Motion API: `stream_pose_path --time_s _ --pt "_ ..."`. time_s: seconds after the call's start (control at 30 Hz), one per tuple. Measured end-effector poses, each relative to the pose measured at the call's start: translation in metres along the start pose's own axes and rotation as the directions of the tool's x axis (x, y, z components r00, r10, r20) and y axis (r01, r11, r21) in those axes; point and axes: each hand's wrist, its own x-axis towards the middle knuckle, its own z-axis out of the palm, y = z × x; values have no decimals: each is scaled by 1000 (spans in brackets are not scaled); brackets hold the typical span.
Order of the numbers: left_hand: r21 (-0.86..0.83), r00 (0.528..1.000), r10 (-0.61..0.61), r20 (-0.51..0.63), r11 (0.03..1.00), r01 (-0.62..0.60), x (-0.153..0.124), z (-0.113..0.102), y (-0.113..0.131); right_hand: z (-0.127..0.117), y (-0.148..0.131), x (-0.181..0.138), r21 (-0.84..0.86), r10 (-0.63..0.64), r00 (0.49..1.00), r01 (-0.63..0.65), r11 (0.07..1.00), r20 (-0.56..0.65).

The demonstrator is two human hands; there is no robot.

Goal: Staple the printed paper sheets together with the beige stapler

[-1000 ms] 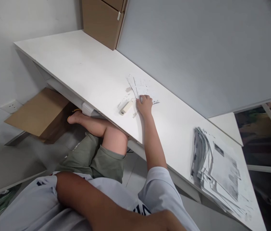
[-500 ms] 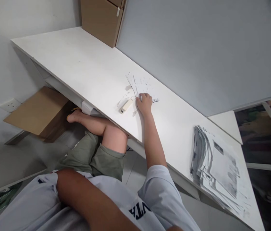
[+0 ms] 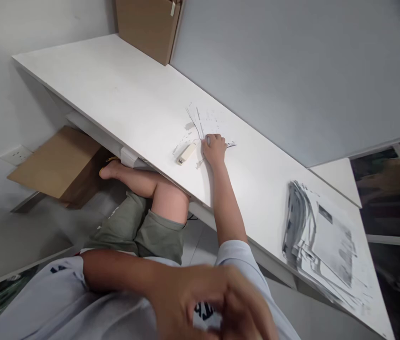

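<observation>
On the white desk (image 3: pixel 143 113), my right hand (image 3: pixel 214 148) rests with bent fingers closed on the near end of a printed paper (image 3: pixel 203 120). The paper fans out beyond the fingers, and its gripped part is hidden. Left of this hand, not touching it, lies a small cream oblong object (image 3: pixel 186 154) with a dark end; its kind is unclear. My left hand (image 3: pixel 214 302) is raised before my chest, smeared by motion. Its fingers look curved, but whether they hold anything cannot be made out.
A stack of newspapers (image 3: pixel 331 245) lies at the desk's right end. One cardboard box (image 3: pixel 146 30) stands at the back against the grey panel (image 3: pixel 285 80). Another box (image 3: pixel 58 160) is on the floor at left, below a wall socket (image 3: pixel 15 155). My legs are beside the desk edge.
My left hand has come up into view in front of my chest. My right hand stays on the paper, almost unmoved. The view has shifted slightly.
</observation>
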Motion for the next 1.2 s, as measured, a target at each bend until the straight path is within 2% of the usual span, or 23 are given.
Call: stream_pose_path --time_s 0.07,0.1,0.13,0.2,0.23,0.27,0.33,0.37,0.43,0.5,0.63,0.73,0.83,0.87,1.0,1.07,1.13,1.2 --pt "43 982 95 -162 995 -89 1 -17 -19 -5 -4 0 -17 -6 1000 6 1000 11" --pt "120 933 147 -328 986 -113 2 -29 -33 -8 -6 1 -21 -10 1000 10 1000 14" --pt "249 916 141 -376 967 -46 4 -43 -50 -10 -8 1 -23 -14 1000 14 1000 14" --pt "523 892 112 -439 838 152 8 -72 -85 -14 -12 2 -27 -13 1000 13 1000 6" --pt "608 882 66 -466 749 265 11 -85 -100 -15 -13 3 -30 -7 1000 7 1000 1" --pt "666 874 55 -482 672 325 13 -96 -112 -16 -14 4 -32 1 1000 -1 999 -4" --pt "733 888 39 -459 582 353 17 -110 -128 -17 -16 5 -26 16 1000 -16 1000 -14" --pt "746 891 45 -451 567 349 18 -113 -132 -18 -16 5 -14 18 1000 -18 1000 -25" --pt "748 883 75 -463 568 344 20 -116 -135 -22 -18 3 24 17 997 -16 1000 -71" --pt "731 865 110 -489 593 337 21 -118 -135 -28 -21 0 70 49 982 -37 997 -182" --pt "630 836 150 -528 730 266 25 -125 -136 -48 -27 -19 194 187 878 -111 975 -441" --pt "481 753 217 -621 864 148 30 -131 -133 -58 -34 -55 313 275 799 -115 943 -534" --pt "360 668 235 -706 932 52 34 -133 -127 -55 -49 -116 440 388 718 -126 889 -577" --pt "338 664 235 -710 941 28 34 -133 -126 -52 -55 -141 487 438 690 -140 862 -576" --pt "253 704 214 -677 966 -50 27 -136 -132 -34 -73 -245 648 610 578 -175 741 -542" --pt "268 669 214 -712 963 -22 22 -138 -138 -30 -77 -287 681 622 576 -148 717 -530" --pt "307 589 225 -776 951 41 18 -138 -142 -31 -76 -315 699 612 596 -114 706 -521" --pt "301 522 219 -824 951 75 17 -137 -142 -34 -74 -328 716 608 608 -90 692 -511"
